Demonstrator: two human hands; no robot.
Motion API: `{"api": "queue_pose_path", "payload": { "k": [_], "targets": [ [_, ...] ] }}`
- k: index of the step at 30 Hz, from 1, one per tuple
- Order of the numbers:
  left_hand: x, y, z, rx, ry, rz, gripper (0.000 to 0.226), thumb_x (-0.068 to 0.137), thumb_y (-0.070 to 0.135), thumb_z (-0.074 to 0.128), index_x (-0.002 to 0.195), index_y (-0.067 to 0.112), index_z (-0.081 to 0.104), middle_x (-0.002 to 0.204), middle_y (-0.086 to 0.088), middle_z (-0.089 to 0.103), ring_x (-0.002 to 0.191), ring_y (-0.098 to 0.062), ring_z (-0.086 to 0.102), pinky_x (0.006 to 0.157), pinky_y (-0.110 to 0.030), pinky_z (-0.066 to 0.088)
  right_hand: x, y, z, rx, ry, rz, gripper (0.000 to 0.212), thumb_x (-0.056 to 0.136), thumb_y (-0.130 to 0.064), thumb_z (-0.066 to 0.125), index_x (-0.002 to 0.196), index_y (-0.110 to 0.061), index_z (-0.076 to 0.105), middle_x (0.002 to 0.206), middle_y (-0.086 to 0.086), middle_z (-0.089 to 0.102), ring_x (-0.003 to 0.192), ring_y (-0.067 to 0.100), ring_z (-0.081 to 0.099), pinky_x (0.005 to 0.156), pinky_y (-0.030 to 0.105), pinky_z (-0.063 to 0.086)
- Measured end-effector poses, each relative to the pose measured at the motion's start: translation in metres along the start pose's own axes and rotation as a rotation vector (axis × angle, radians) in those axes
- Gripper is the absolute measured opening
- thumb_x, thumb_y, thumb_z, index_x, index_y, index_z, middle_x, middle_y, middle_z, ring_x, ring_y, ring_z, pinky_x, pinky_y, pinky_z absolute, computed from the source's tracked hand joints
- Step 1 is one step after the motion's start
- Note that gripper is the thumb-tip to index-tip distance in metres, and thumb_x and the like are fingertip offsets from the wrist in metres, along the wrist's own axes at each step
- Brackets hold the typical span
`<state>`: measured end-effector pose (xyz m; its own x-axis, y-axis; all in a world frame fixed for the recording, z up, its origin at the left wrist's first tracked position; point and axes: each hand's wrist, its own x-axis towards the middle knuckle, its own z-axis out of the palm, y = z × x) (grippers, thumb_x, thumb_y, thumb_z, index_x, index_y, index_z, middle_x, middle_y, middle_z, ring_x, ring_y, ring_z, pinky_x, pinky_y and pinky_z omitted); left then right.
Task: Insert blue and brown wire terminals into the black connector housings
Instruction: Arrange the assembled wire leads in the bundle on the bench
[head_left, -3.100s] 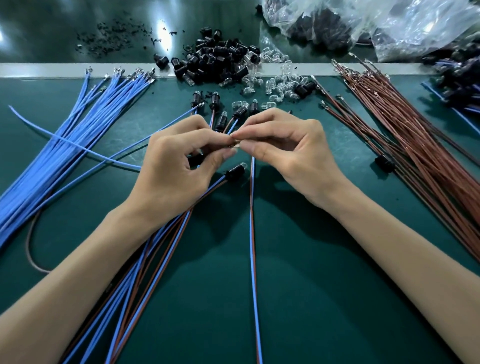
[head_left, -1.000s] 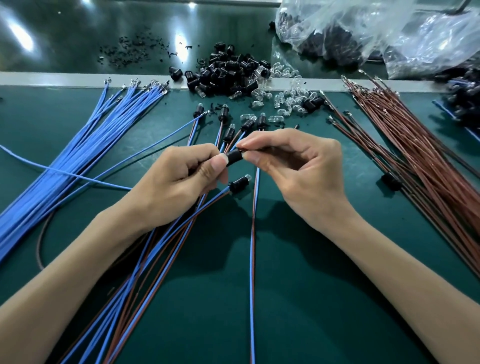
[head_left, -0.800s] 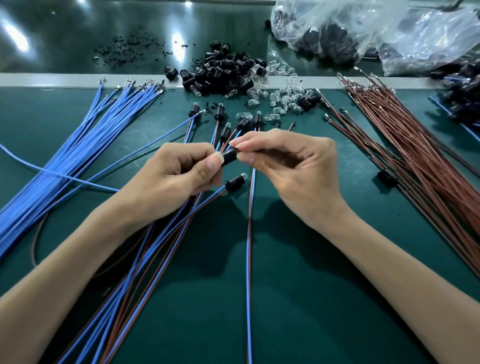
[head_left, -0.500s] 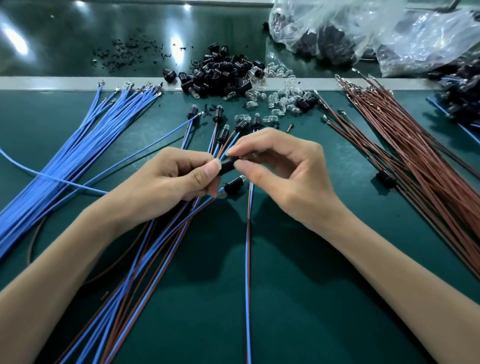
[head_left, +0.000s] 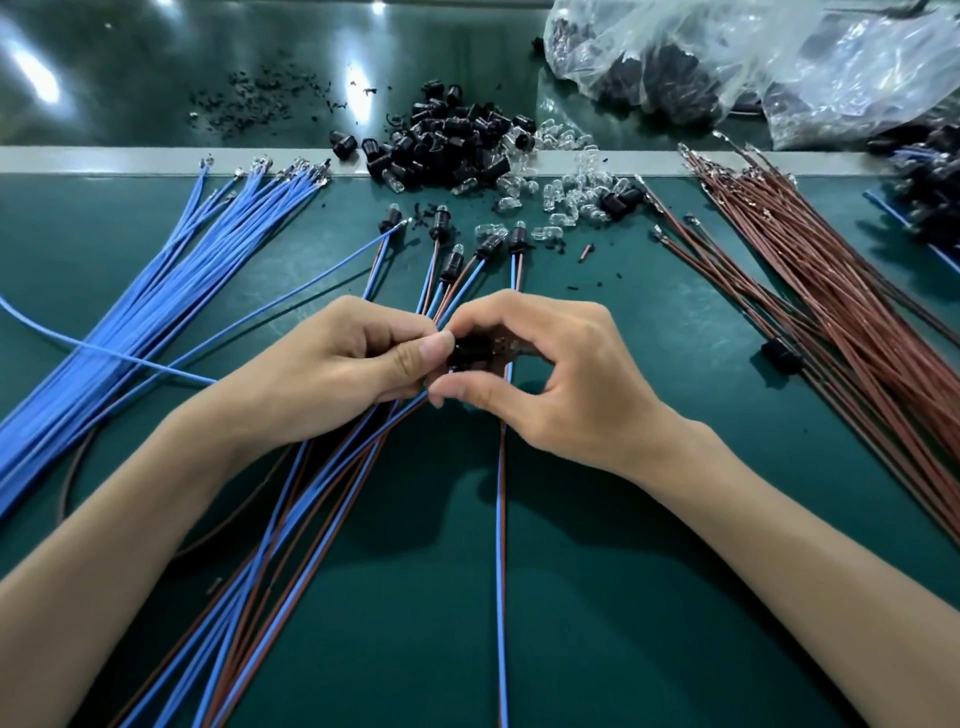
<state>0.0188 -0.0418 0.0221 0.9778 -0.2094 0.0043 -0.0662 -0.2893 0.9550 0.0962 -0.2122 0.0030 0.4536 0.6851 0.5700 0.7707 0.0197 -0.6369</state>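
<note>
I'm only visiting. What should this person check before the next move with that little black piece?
1. Firm hold on the black housing: ok, left hand and right hand both pinch it.
2. Both terminals fully seated in it: cannot tell, the fingers hide the entry.
3. Loose blue wires ready on the left: ok.
4. Loose brown wires ready on the right: ok.
5. Spare housings piled at the far edge: ok.
</note>
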Motion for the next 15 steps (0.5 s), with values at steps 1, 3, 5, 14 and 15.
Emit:
{"api": "queue_pose_path", "payload": {
  "k": [1, 3, 5, 14, 15],
  "targets": [
    [0.0003, -0.0006, 0.0001, -0.014, 0.006, 0.001, 0.037, 0.089, 0.035, 0.050, 0.062, 0.010, 0.060, 0.052, -0.009, 0.031, 0.049, -0.010, 0.026, 0.048, -0.013, 0.024, 0.0002, 0.0002, 0.0002, -0.007, 0.001, -0.007, 0.019, 0.079, -0.006, 0.075, 0.091, 0.005, 0.066, 0.079, 0.008, 0.070, 0.069, 0.013, 0.062, 0.067, 0.026, 0.052],
    [0.0003, -0.0024, -0.0003, -0.028, 0.025, -0.011, 0.039, 0.089, 0.038, 0.056, 0.062, 0.011, 0.063, 0.058, -0.023, 0.035, 0.053, -0.027, 0.026, 0.052, -0.020, 0.028, 0.0007, 0.0003, 0.0009, -0.019, 0.007, -0.021, 0.018, 0.081, -0.004, 0.073, 0.095, 0.005, 0.067, 0.081, 0.007, 0.071, 0.072, 0.012, 0.063, 0.069, 0.025, 0.052],
    [0.0003, -0.0031, 0.0005, -0.036, 0.043, -0.022, 0.036, 0.090, 0.038, 0.052, 0.065, 0.015, 0.068, 0.058, -0.018, 0.043, 0.056, -0.029, 0.028, 0.052, -0.023, 0.029, 0.0006, -0.0006, 0.0012, -0.016, 0.011, -0.024, 0.019, 0.083, -0.004, 0.071, 0.099, 0.005, 0.067, 0.083, 0.005, 0.071, 0.076, 0.010, 0.064, 0.072, 0.020, 0.052],
    [-0.0004, -0.0013, 0.0002, 0.038, 0.030, 0.007, 0.037, 0.092, 0.028, 0.048, 0.062, 0.011, 0.059, 0.051, 0.011, 0.046, 0.048, -0.002, 0.032, 0.048, -0.008, 0.027, -0.0008, -0.0070, -0.0013, 0.104, -0.028, 0.133, 0.009, 0.083, -0.002, 0.068, 0.083, 0.001, 0.060, 0.073, 0.003, 0.068, 0.061, 0.013, 0.065, 0.059, 0.025, 0.052],
    [-0.0003, -0.0018, 0.0004, 0.057, 0.039, 0.015, 0.037, 0.092, 0.028, 0.046, 0.059, 0.012, 0.057, 0.049, 0.010, 0.038, 0.046, -0.002, 0.028, 0.046, -0.008, 0.024, -0.0009, -0.0072, -0.0010, 0.100, -0.014, 0.146, 0.008, 0.082, -0.002, 0.068, 0.082, 0.000, 0.060, 0.072, 0.004, 0.067, 0.059, 0.015, 0.062, 0.058, 0.026, 0.051]
  ]
}}
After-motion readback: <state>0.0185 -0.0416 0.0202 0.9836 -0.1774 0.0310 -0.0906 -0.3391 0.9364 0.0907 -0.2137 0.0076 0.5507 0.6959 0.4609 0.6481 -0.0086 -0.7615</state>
